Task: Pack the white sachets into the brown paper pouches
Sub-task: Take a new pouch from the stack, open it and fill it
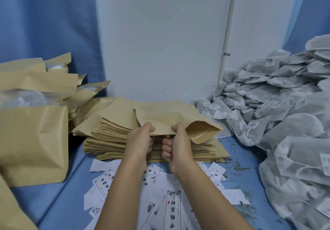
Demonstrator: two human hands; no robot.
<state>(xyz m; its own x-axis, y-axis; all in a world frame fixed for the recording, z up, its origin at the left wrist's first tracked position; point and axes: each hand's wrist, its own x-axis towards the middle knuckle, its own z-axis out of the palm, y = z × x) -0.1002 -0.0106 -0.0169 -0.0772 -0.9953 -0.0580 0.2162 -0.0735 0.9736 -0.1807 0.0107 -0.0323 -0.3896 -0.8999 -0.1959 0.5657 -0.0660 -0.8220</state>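
Pouch, brown paper (166, 116), one. It is lifted off the top of a stack of flat pouches (110, 137) at the middle of the blue cloth (59, 194), and its near edge is held up clear of the rest. The left hand (141, 138) and right hand (175, 146) sit close side by side on that edge. On each, the thumb is on top and the fingers are curled under, clamped on the paper. The grip looks meant to part the two layers, as the mouth already gapes at its right-hand corner.

Sachets, white (285, 113), a great many. They are heaped loose along the right side, within reach of the right hand, with strings and small tags showing. None is in the held pouch that I can see.

Filled pouches (32, 140), several. They stand or lean at the left, well apart from the heap, probably set there as finished work. One large one bulges at the front.

Printed paper slips (171, 203), scattered. They lie under the forearms, nearest the person, and their use is not evident.

Dry herb crumbs (239, 167), strewn between the stack and the heap.

Stage, by my reckoning: opening the next pouch, with filling not yet begun.
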